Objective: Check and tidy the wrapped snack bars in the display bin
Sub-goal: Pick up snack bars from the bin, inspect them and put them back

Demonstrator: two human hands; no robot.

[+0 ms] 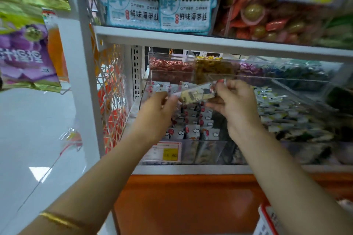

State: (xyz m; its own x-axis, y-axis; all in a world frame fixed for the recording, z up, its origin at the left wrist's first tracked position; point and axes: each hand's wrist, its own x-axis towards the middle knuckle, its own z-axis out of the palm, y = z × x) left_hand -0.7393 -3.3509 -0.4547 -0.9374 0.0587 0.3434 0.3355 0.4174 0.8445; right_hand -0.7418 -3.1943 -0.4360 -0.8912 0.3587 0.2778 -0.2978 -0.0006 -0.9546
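Observation:
A wrapped snack bar (194, 95), pale with dark flecks in clear film, is held level above the display bin. My left hand (159, 108) pinches its left end and my right hand (236, 101) pinches its right end. Below them the clear acrylic display bin (208, 149) holds several more wrapped bars (191, 126) printed with red and white marks, lying in rough rows.
A neighbouring bin (290, 112) to the right holds silver and green packets. Small bins of red and yellow sweets (172, 65) sit behind. A white shelf edge (210, 41) hangs just above, with seaweed packs on it. A yellow price tag (170, 153) fronts the bin.

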